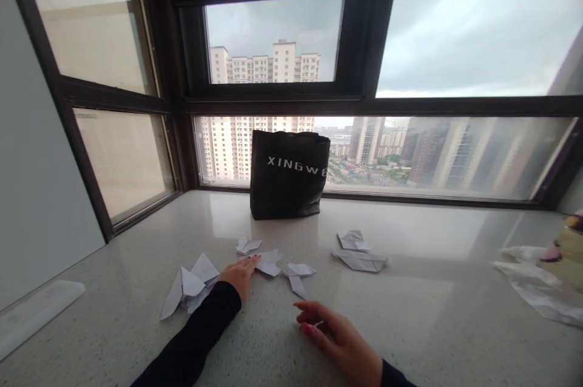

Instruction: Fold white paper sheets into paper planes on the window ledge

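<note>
My left hand [240, 277] reaches forward with its fingers stretched out. Its fingertips touch the left edge of a folded white paper piece [270, 263] on the speckled counter. Just behind lies a small paper shape [248, 246], and to the right sits a cross-like paper figure [298, 276]. Beside my left wrist rests a larger winged paper figure [194, 280], partly covered by my sleeve. My right hand [339, 338] hovers or rests low in front, fingers slightly curled and apart, with nothing visible in it. Nearest to it is the cross-like figure.
A black bag [289, 177] with white lettering stands upright by the window. Toward the right lie a square folded paper [353, 240] and a boat-like folded paper [362, 261]. A white plastic bag [542, 284] is at the right edge, a long white object [43, 311] at the left.
</note>
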Tool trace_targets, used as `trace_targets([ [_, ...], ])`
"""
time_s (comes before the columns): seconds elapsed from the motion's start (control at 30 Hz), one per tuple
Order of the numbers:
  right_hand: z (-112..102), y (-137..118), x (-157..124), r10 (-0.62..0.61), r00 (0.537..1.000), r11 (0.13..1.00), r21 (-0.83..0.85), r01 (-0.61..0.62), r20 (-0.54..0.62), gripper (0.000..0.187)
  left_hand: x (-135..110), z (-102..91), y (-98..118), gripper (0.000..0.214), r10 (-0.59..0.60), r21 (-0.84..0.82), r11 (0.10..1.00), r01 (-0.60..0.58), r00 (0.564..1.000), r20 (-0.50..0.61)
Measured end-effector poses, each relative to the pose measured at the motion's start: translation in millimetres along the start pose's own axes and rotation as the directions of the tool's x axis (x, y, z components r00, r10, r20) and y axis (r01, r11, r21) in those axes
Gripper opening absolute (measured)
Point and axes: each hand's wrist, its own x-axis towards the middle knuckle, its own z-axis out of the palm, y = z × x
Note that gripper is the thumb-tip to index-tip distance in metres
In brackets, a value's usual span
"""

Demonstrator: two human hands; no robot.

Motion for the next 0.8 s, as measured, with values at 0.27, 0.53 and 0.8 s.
trace_targets([
  [0.27,1.2,-1.0,1.2,-0.009,0.999,0.941,0.339,-0.005,0.04,0.044,-9.0,-23.9,18.5,0.026,0.158,0.004,0.986,-0.166,0.933,-0.323],
  [0.53,-9.7,9.4,8.5,0.166,0.978,0.833,0.549,-0.07,-0.127,0.038,-22.8,-20.0,59.4,0.02,0.659,0.131,0.721,-0.68,0.614,-0.435],
  [0.8,-11.4,8.5,5.5,0.144,0.978,0.925,0.371,-0.079,-0.153,0.036,-13.7,-33.4,-17.1,0.04,-0.54,0.215,0.813,0.541,0.839,-0.067],
])
